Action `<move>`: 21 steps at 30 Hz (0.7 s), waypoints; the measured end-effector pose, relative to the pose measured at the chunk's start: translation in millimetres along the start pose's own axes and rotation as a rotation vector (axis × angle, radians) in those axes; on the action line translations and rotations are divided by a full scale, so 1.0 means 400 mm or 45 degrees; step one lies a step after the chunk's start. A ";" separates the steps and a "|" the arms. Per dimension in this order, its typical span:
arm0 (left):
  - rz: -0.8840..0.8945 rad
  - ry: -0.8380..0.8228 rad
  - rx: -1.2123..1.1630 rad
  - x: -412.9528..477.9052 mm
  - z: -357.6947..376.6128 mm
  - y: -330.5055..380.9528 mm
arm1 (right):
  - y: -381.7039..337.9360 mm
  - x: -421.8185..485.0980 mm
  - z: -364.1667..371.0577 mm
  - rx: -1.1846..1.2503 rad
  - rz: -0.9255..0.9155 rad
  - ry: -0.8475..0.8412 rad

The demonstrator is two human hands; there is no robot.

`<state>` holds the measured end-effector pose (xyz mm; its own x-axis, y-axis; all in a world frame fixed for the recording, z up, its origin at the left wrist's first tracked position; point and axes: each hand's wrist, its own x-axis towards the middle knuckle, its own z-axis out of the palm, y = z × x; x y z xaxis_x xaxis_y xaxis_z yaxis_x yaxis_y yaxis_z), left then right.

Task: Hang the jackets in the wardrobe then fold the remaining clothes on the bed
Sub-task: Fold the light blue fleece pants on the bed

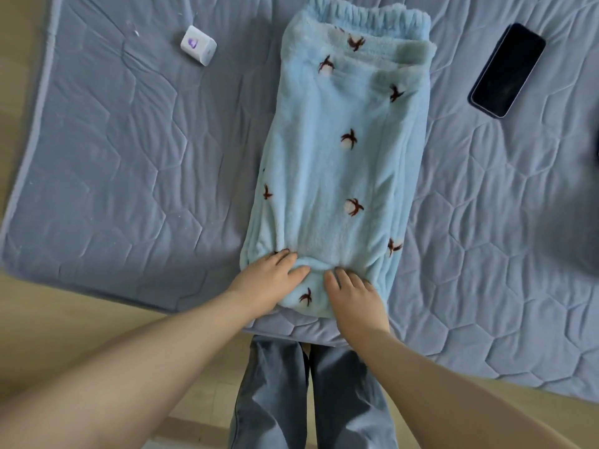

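Observation:
Light blue fleece trousers (pixel 340 163) with small dark and pink flower prints lie folded lengthwise on the bed (pixel 129 140), their elastic waistband at the far end. The near end is turned over into a rolled fold. My left hand (pixel 269 280) lies on the left side of that fold, fingers reaching over it. On the fold's right side my right hand (pixel 353 296) presses down with straight fingers. Both hands touch the fabric side by side at the bed's near edge.
A black phone (pixel 509 69) lies face up at the far right of the grey-blue quilted bed cover. A small white case (pixel 198 45) with a purple mark sits at the far left. Something dark shows at the right edge (pixel 593 202). Wooden floor (pixel 64 319) borders the bed.

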<state>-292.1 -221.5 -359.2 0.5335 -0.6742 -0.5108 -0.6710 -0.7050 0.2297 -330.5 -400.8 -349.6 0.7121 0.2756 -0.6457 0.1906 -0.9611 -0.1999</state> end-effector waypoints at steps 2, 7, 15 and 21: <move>-0.018 -0.132 -0.134 0.002 -0.049 0.005 | 0.001 0.005 -0.051 0.055 -0.009 -0.097; -0.193 -0.528 -0.382 0.002 -0.131 0.031 | 0.012 -0.004 -0.142 0.136 0.057 -0.461; -0.441 -1.189 -0.816 -0.025 -0.239 0.030 | 0.010 -0.103 -0.216 0.610 0.209 -1.061; -0.570 -0.726 -0.980 0.062 -0.464 -0.128 | 0.102 0.024 -0.471 0.803 0.240 -0.686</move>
<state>-149.0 -242.8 -230.0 0.1963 -0.2559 -0.9466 0.1410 -0.9480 0.2855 -188.5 -441.1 -225.1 0.2447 0.2374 -0.9401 -0.4247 -0.8453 -0.3240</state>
